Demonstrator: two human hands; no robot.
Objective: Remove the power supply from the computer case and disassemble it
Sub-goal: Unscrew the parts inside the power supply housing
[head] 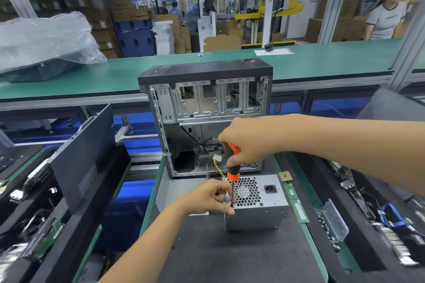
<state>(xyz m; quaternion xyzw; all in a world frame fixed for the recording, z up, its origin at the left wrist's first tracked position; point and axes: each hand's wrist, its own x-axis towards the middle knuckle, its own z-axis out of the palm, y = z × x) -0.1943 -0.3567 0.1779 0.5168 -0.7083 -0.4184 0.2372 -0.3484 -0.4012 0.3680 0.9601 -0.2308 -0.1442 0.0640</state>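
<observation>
Power supply (pixel 257 200) on dark mat (pixel 230 250), factory floor.

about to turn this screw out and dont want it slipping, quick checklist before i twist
1. Power supply out of the computer case and on the mat: ok.
2. Screwdriver tip on the corner screw: looks seated, cannot tell if engaged.
3. Right hand grips the handle: ok.
4. Left hand pinches at the tip to steady it: ok.
5. Shaft close to upright: ok.
6. Other cover screws already out: cannot tell.
</observation>
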